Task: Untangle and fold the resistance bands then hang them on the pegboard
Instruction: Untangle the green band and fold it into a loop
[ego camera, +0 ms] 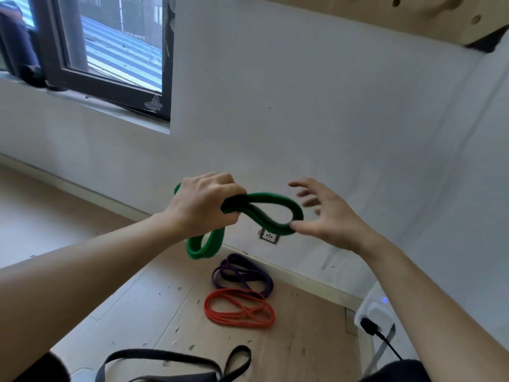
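Green band (271, 196) is held mid-air at frame centre, off the floor (137, 312), w/ a twisted loop out toward 3 o'clock and a second loop hanging at 6 below the fist. L hand (203, 205) is clenched tight round the bunched middle. R hand (330, 216) has fingers spread wide, gripping nothing, only the thumb tip touching the loop's far end. Purple band (217, 279) and orange band (239, 322) lie on the floor at 6, touching; black band (154, 354) is nearer the btm edge. Pegboard (413, 20) at 1 o'clock, window (110, 51) at 10.
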